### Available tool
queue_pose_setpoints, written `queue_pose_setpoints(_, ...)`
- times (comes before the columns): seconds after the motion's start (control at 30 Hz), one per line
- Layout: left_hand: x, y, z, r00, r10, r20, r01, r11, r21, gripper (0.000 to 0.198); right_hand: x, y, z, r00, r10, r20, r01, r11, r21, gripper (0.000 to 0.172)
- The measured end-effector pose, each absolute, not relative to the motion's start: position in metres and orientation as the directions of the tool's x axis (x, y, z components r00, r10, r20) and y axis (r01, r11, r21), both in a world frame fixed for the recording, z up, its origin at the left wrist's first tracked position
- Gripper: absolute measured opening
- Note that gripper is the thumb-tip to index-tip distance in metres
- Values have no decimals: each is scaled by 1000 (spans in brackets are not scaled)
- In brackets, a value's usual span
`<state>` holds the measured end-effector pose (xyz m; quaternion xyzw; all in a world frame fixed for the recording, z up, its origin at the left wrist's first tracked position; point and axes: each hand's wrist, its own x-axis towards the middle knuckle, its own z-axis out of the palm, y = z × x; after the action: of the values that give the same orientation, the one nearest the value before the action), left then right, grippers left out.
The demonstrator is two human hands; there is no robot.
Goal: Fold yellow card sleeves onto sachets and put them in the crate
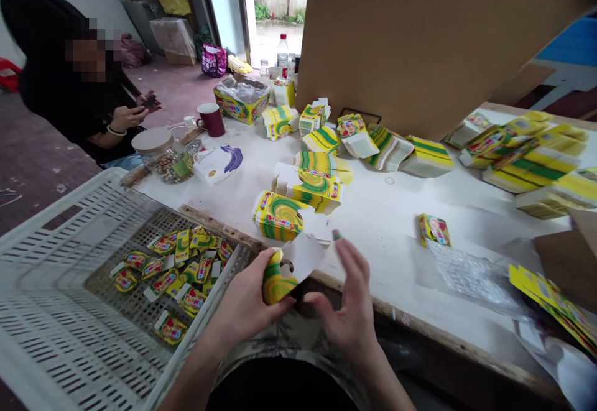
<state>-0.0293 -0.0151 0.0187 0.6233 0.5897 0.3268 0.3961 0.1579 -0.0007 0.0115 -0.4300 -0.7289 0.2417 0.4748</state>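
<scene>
My left hand (245,302) is closed around a small yellow-and-green printed carton (278,277) whose white flaps stand open at the top. My right hand (347,302) hovers just right of it with fingers spread, touching nothing that I can see. Both hands are at the near edge of the white table (387,212). Just beyond them stands a folded carton (278,215), with more cartons (317,184) behind it. A white slatted crate (60,286) at my left holds several small yellow packets (180,271).
Stacks of flat carton blanks (527,156) lie along the back and right of the table. A big brown cardboard sheet (415,38) stands behind. A maroon mug (212,119), a jar (163,153) and a clear plastic bag (466,274) are near. A person in black (79,81) sits far left.
</scene>
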Motion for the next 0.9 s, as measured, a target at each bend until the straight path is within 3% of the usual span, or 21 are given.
queue_pose_setpoints(0.1,-18,-19,9,82,984,160,598,-177,781,74,151,-4,2,-151,984,93,100,108,-989,60)
queue_pose_setpoints(0.2,-13,-22,7,240,943,231,657,-333,676,75,143,-4,-1,-352,909,-223,-195,-304,-932,49)
queue_pose_setpoints(0.3,-11,-24,9,315,934,171,661,-345,666,71,139,-4,-2,-430,859,-279,-300,-427,-853,48)
queue_pose_setpoints(0.43,-8,-25,7,316,943,106,634,-293,716,58,143,-6,-7,-420,892,-168,-278,-303,-911,59)
queue_pose_setpoints(0.53,-4,-24,0,321,947,32,596,-228,770,57,148,-9,-9,-419,908,33,-77,1,-997,68)
queue_pose_setpoints(0.63,-1,-24,-7,274,959,70,559,-219,800,63,153,-9,-9,-484,855,185,169,299,-939,56)
queue_pose_setpoints(0.73,-4,-23,-8,132,981,140,599,-191,777,71,159,-5,-13,-394,884,252,296,382,-876,52)
queue_pose_setpoints(0.8,-10,-21,-5,99,984,146,648,-175,741,61,163,-2,-17,-367,887,279,337,407,-849,56)
queue_pose_setpoints(0.9,-23,-17,2,122,986,112,673,-165,721,46,165,0,-22,-473,837,277,361,470,-805,69)
